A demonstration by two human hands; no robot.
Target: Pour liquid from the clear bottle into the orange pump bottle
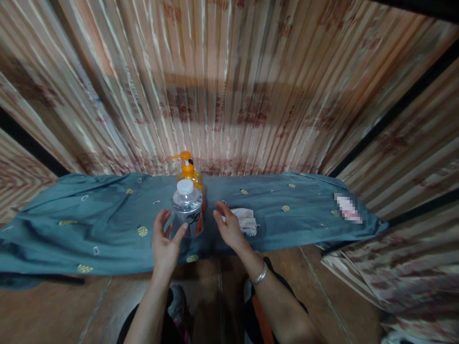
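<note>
A clear plastic bottle with a white cap stands upright on the blue-green cloth. Close behind it, partly hidden, is an orange pump bottle whose nozzle points left. My left hand is at the clear bottle's left side, fingers apart, its thumb overlapping the lower part; whether it touches I cannot tell. To the right of the bottles, my right hand hangs open with nothing in it. Just beyond its fingers lies a folded white cloth, partly covered by that hand.
The patterned blue-green cloth covers a long narrow table. Pleated curtains hang behind and at both sides, with dark poles along them. A blurred-out flat item lies at the right end. Tiled floor and my feet show below.
</note>
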